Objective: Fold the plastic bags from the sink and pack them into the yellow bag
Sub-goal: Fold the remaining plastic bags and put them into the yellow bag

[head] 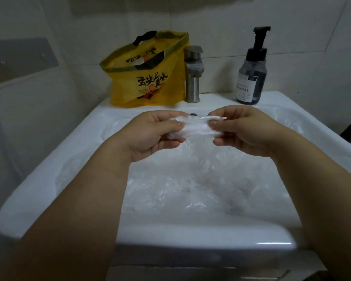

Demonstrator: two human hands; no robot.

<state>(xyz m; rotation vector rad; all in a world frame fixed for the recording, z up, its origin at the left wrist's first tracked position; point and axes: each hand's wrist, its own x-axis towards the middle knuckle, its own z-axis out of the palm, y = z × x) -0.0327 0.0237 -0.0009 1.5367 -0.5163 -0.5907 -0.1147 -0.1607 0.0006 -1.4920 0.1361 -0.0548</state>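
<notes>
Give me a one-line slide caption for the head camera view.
Both hands, left and right, pinch a folded clear bag above a bag-filled sink, yellow bag behind.

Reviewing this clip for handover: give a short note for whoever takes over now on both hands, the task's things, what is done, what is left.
Left hand and right hand each pinch one end of a folded clear plastic bag above the sink.
Loose plastic bags lie in it; the yellow bag stands open on the ledge beside the tap.
Done: this bag looks nearly folded.
Left: pack it into the yellow bag, then fold and pack the rest.
</notes>
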